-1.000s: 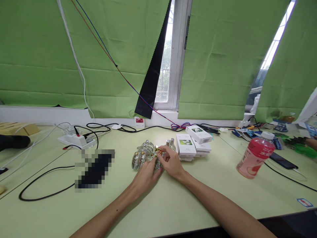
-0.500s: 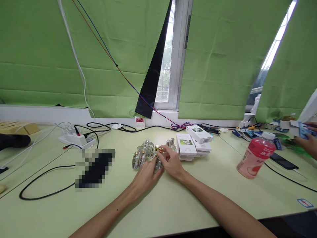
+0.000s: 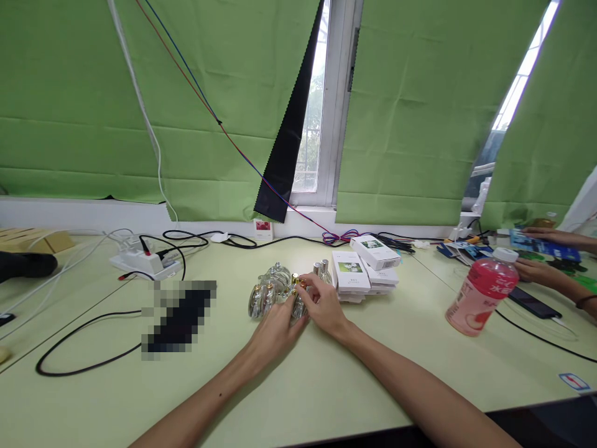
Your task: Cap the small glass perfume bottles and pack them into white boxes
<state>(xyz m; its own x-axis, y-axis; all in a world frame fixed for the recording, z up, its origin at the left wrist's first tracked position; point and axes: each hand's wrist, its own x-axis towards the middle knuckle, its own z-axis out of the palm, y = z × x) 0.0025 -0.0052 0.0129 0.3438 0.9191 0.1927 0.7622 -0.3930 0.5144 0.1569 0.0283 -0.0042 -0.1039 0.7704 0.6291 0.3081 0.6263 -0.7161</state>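
A cluster of small clear glass bottles (image 3: 268, 297), which look like perfume bottles with gold and silver caps, stands on the table in front of me. My left hand (image 3: 277, 323) reaches into the cluster's near right side, its fingers closed around bottles there. From the right, my right hand (image 3: 327, 310) meets it, with thumb and fingers bent over gold-capped bottles (image 3: 302, 292). The fingers hide much of what they hold. Behind my right hand rise slim silver-capped bottles (image 3: 324, 269). A stack of white boxes (image 3: 353, 281) with printed pictures is just right of that hand.
A pink drink bottle (image 3: 485, 292) stands to the right, near a dark phone (image 3: 534, 303). Further right, a co-worker's hands hold a blue packet (image 3: 543, 244). A white power strip (image 3: 147, 261), black cables and a pixelated dark object (image 3: 181, 317) lie on the left.
My hands and the bottles have hardly moved. At the right, the co-worker's hands have shifted left and the blue packet now lies flatter.
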